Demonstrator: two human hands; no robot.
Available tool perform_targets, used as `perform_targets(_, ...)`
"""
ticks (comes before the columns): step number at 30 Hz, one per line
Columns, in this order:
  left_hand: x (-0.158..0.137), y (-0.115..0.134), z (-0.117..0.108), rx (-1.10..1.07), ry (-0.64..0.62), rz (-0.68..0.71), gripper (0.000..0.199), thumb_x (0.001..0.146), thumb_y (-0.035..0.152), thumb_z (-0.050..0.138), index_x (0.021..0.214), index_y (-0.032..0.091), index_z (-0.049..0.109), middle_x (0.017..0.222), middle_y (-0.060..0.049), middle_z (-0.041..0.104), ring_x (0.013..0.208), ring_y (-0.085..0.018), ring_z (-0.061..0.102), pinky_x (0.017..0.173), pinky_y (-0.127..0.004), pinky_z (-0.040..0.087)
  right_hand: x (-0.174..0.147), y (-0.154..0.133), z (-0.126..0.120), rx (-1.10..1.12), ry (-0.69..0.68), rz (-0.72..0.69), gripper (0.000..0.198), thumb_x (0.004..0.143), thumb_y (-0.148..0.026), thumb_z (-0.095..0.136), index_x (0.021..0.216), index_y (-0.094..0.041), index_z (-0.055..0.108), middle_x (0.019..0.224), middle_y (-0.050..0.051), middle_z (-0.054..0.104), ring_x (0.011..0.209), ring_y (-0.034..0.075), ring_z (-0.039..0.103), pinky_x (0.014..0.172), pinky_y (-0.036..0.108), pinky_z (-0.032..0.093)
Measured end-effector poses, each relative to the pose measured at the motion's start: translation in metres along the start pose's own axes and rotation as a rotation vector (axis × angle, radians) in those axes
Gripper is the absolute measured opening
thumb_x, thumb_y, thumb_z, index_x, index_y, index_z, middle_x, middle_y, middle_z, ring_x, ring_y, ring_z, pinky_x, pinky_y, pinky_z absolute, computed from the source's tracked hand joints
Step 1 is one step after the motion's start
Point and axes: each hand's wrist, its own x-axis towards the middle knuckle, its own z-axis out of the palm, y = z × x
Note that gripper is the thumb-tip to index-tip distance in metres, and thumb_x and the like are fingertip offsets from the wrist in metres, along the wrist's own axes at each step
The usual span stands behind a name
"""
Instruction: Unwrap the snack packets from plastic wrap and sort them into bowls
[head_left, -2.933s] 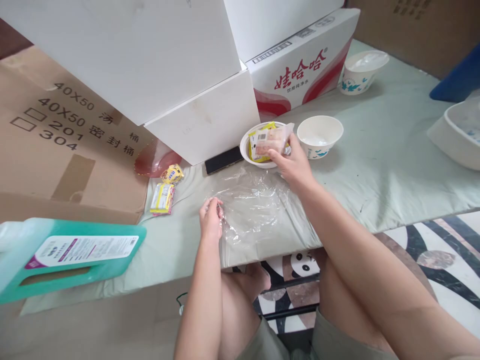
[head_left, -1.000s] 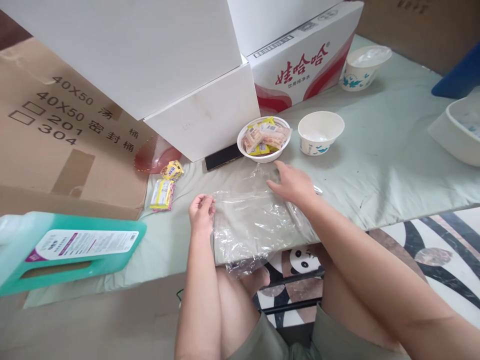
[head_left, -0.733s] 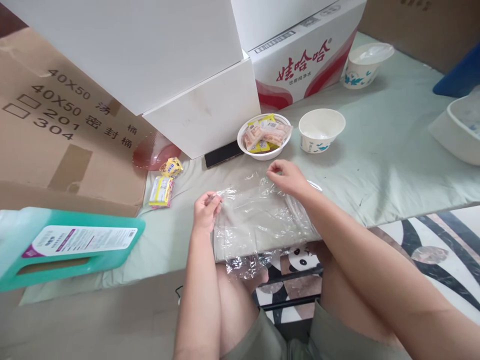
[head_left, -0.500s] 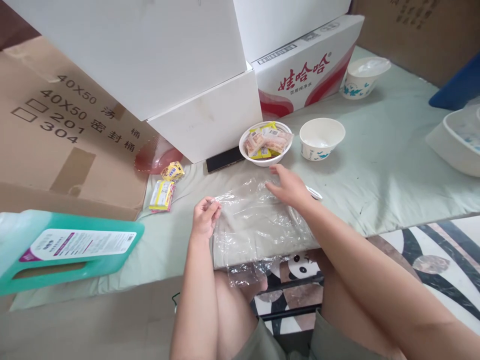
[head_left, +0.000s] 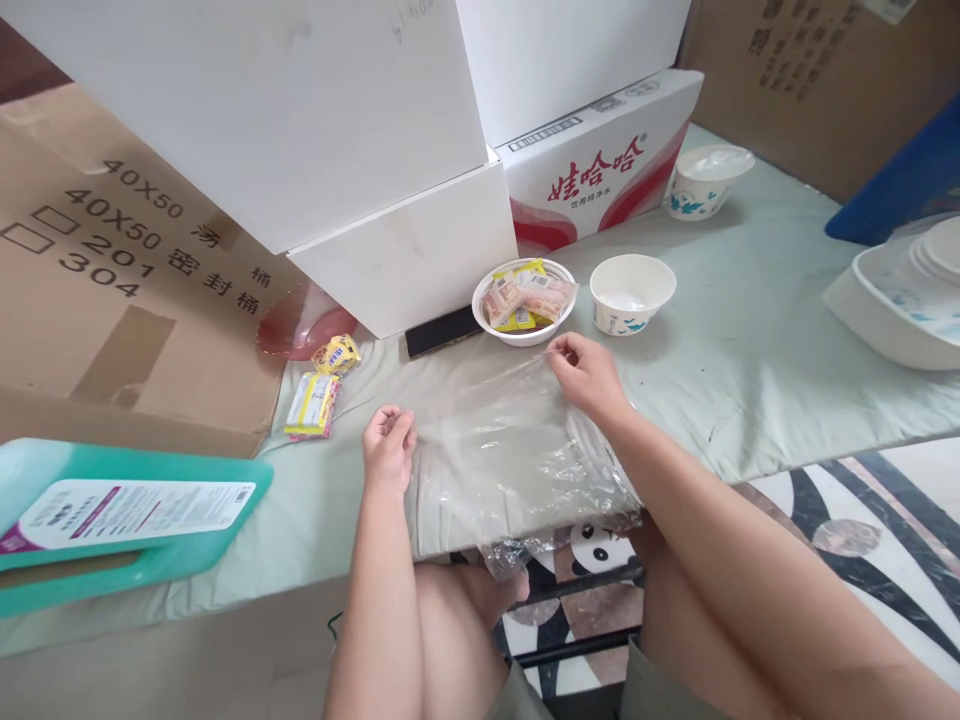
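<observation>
A clear plastic bag [head_left: 495, 450] is stretched between my two hands, its lower part hanging over the table's front edge. My left hand [head_left: 388, 445] pinches the bag's left corner between thumb and fingers. At the upper right corner, my right hand [head_left: 589, 375] is closed on the film. Just beyond the right hand stands a white bowl [head_left: 484, 318] holding several wrapped snack packets [head_left: 529, 293]. A paper bowl [head_left: 631, 295] with blue leaf prints is to its right.
Behind are white boxes [head_left: 420, 245] and a red-printed carton [head_left: 600, 185]. A phone [head_left: 444, 332] lies by them. Snack packets [head_left: 313, 405] and a red dish [head_left: 300, 322] sit left, near a green jug [head_left: 187, 550]. Another paper bowl [head_left: 697, 190] and a white container [head_left: 885, 310] stand right.
My right hand has gone from spread fingers to a closed grip on the bag. The film is now pulled wider and tauter, with my left hand shifted slightly left. The view has tilted a little.
</observation>
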Motion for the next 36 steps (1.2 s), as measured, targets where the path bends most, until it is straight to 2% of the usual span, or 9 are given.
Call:
perform_targets(7, 0.002, -0.004, 0.004, -0.107, 0.05, 0.067, 0.048, 0.051, 0.036, 0.09, 0.075, 0.02, 0.052, 0.054, 0.01, 0.05, 0.041, -0.003, 0.043, 0.037, -0.014, 0.027, -0.001, 0.005, -0.005, 0.33, 0.125, 0.052, 0.01, 0.079, -0.031, 0.048, 0.086, -0.023, 0.051, 0.078, -0.002, 0.061, 0.07, 0.014, 0.058, 0.068, 0.028, 0.045)
perform_targets(10, -0.002, -0.003, 0.007, -0.153, -0.064, -0.046, 0.059, 0.05, 0.048, 0.091, 0.091, 0.018, 0.06, 0.075, -0.001, 0.069, 0.066, -0.011, 0.066, 0.052, -0.018, 0.047, -0.002, 0.002, -0.004, 0.421, 0.118, 0.116, 0.011, 0.08, -0.029, 0.046, 0.09, -0.024, 0.047, 0.077, -0.003, 0.06, 0.062, 0.012, 0.057, 0.061, 0.026, 0.045)
perform_targets(13, -0.008, -0.005, 0.011, -0.051, -0.218, -0.18, 0.069, 0.052, 0.047, 0.091, 0.106, 0.016, 0.062, 0.096, -0.012, 0.076, 0.09, -0.02, 0.073, 0.069, -0.026, 0.055, -0.002, -0.002, -0.004, 0.435, 0.136, 0.133, 0.011, 0.084, -0.031, 0.045, 0.094, -0.025, 0.045, 0.079, -0.003, 0.061, 0.056, 0.01, 0.056, 0.057, 0.025, 0.044)
perform_targets(17, -0.011, -0.011, 0.017, 0.122, -0.207, -0.199, 0.059, 0.054, 0.037, 0.092, 0.101, 0.015, 0.064, 0.082, -0.008, 0.076, 0.075, -0.018, 0.072, 0.064, -0.025, 0.052, 0.0, -0.004, -0.007, 0.453, 0.222, 0.11, 0.016, 0.089, -0.035, 0.045, 0.104, -0.027, 0.046, 0.079, -0.003, 0.061, 0.053, 0.01, 0.053, 0.054, 0.025, 0.043)
perform_targets(21, -0.008, -0.015, 0.019, 0.044, -0.13, -0.117, 0.052, 0.052, 0.037, 0.093, 0.09, 0.016, 0.065, 0.081, -0.006, 0.074, 0.069, -0.015, 0.07, 0.061, -0.023, 0.05, -0.001, -0.001, -0.011, 0.407, 0.265, 0.076, 0.028, 0.092, -0.041, 0.047, 0.116, -0.027, 0.049, 0.081, 0.0, 0.063, 0.055, 0.012, 0.053, 0.054, 0.027, 0.045)
perform_targets(26, -0.002, -0.012, 0.014, -0.114, -0.076, -0.022, 0.051, 0.053, 0.039, 0.092, 0.091, 0.019, 0.064, 0.089, -0.004, 0.075, 0.07, -0.014, 0.07, 0.056, -0.021, 0.047, -0.004, 0.002, -0.016, 0.402, 0.137, 0.091, 0.043, 0.088, -0.049, 0.055, 0.124, -0.026, 0.053, 0.091, 0.002, 0.068, 0.057, 0.012, 0.057, 0.055, 0.027, 0.047)
perform_targets(28, 0.0, -0.01, 0.012, -0.178, -0.046, -0.008, 0.051, 0.052, 0.037, 0.093, 0.091, 0.02, 0.064, 0.088, -0.003, 0.074, 0.069, -0.013, 0.069, 0.051, -0.018, 0.041, -0.007, 0.003, -0.016, 0.406, -0.027, 0.132, 0.045, 0.08, -0.047, 0.065, 0.117, -0.024, 0.059, 0.088, 0.002, 0.069, 0.059, 0.013, 0.06, 0.055, 0.027, 0.047)
perform_targets(31, -0.001, -0.008, 0.013, -0.233, -0.041, -0.033, 0.054, 0.054, 0.032, 0.091, 0.098, 0.023, 0.062, 0.092, -0.002, 0.073, 0.071, -0.012, 0.068, 0.046, -0.016, 0.033, -0.01, 0.002, -0.012, 0.324, -0.214, 0.132, 0.024, 0.073, -0.038, 0.07, 0.087, -0.019, 0.065, 0.074, 0.001, 0.067, 0.058, 0.012, 0.06, 0.056, 0.026, 0.048)
perform_targets(36, -0.014, -0.01, 0.023, -0.048, -0.19, -0.173, 0.086, 0.054, 0.013, 0.084, 0.13, 0.031, 0.049, 0.107, -0.006, 0.072, 0.088, -0.016, 0.071, 0.051, -0.015, 0.036, -0.008, -0.003, 0.0, 0.313, -0.034, 0.057, 0.012, 0.08, -0.033, 0.06, 0.081, -0.021, 0.059, 0.069, -0.002, 0.065, 0.051, 0.01, 0.054, 0.052, 0.025, 0.044)
